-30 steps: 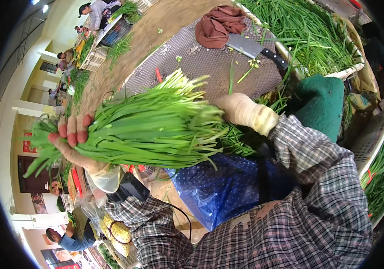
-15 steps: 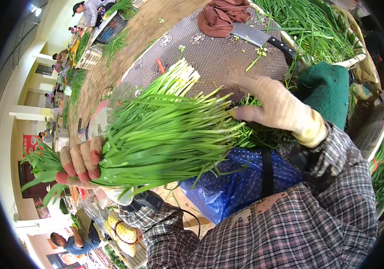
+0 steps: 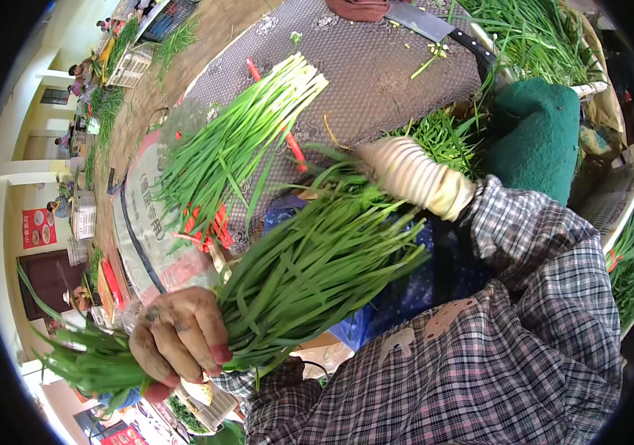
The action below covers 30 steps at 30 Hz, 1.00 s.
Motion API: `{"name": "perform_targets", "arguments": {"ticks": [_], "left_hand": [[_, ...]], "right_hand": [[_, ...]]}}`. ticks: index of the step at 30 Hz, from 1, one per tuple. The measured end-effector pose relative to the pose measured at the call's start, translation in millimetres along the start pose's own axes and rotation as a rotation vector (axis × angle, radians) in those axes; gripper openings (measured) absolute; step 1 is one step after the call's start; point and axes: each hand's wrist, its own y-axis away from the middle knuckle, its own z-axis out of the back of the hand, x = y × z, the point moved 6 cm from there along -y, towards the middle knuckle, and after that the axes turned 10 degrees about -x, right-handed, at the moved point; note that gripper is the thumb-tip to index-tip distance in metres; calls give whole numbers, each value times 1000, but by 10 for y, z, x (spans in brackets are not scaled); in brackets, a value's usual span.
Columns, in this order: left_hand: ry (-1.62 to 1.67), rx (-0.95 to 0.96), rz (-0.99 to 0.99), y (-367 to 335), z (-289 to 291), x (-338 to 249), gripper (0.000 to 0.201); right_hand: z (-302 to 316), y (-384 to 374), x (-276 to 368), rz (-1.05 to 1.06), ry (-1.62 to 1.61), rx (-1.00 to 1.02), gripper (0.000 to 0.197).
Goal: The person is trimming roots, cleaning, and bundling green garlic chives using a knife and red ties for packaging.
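Note:
A thick bunch of green Chinese chives is gripped around its leafy end by my left hand, whose fingers are wrapped tightly about it. My right hand, in a pale knit glove, reaches down at the far edge of this bunch. Its fingers are smeared and partly hidden among the leaves. A neater pile of chives with whitish cut ends lies on the patterned work surface. Red ties lie beside and under that pile.
A black-handled cleaver rests at the far side near a brown cloth. More loose greens fill a container at far right, behind a dark green cloth-covered form. A white crate stands at right. Other people sit in the left background.
My left hand has lowered the held bunch toward me, uncovering the pile and red ties on the work surface. My right hand has moved slightly left and turned downward.

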Motion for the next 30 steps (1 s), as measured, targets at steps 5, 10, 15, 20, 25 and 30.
{"name": "perform_targets", "arguments": {"ticks": [5,10,15,20,25,30], "left_hand": [[85,38,-39,209,-55,35,31],[241,123,-20,98,-230,101,30],[343,208,40,-123,-268,249,26],[308,184,-28,-95,-338,78,27],[310,108,-76,15,-261,176,27],[333,120,-59,-65,-368,77,29]], "right_hand": [[150,449,-955,-264,354,-21,26],[800,820,-210,-246,230,-28,77],[465,472,923,414,-444,-31,65],[60,142,598,213,276,231,30],[433,606,-348,-127,90,-52,44],[490,618,926,615,-404,-294,45]]}}
